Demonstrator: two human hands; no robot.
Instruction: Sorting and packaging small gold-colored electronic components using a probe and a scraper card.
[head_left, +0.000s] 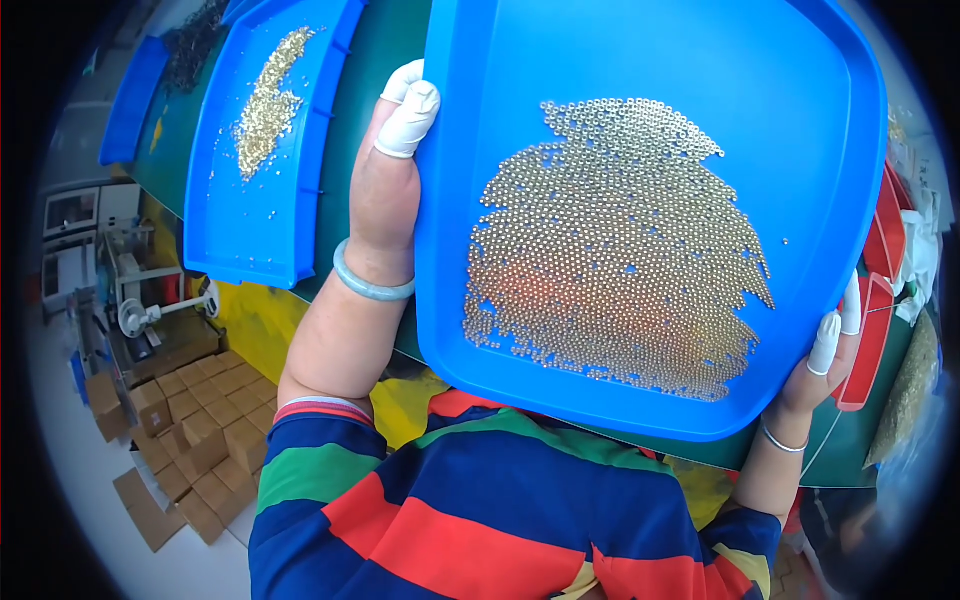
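A large blue plastic tray [800,110] fills the middle and right of the head view. A wide single layer of small shiny metal balls [610,240] covers its middle and near part, with one stray ball apart to the right. My left hand [398,130], with white finger cots on thumb and finger, grips the tray's left rim. On the lower right rim, my right hand [822,360] holds on too, also with white finger cots. The fingers under the tray are hidden on both sides. A pale bangle circles my left wrist and a thin one my right.
Left of the tray, a smaller blue tray [240,225] holds a heap of small gold-coloured pieces [265,110] on the green tabletop [370,60]. Red bins [865,345] and a clear bag [910,390] lie at right. Cardboard boxes [205,420] stand on the floor.
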